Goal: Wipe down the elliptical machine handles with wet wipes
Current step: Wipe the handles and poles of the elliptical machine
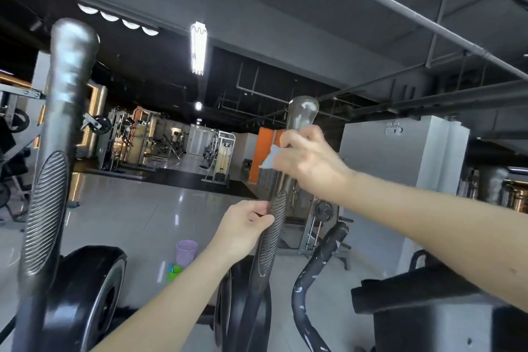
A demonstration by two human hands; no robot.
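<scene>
The near handle (57, 151) stands untouched; the right hand (308, 163) closes its grip round a wet wipe (270, 158) high on the far handle (285, 180) (left hand (243, 226) steadying below). Next, probably, a firm downward stroke.

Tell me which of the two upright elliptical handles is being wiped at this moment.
The right handle: the right hand presses a wet wipe around it, and the left hand steadies it lower. The left handle stands untouched.

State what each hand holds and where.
Right hand: wipe pressed around the handle just below its knob. Left hand: same handle's ribbed grip.
</scene>
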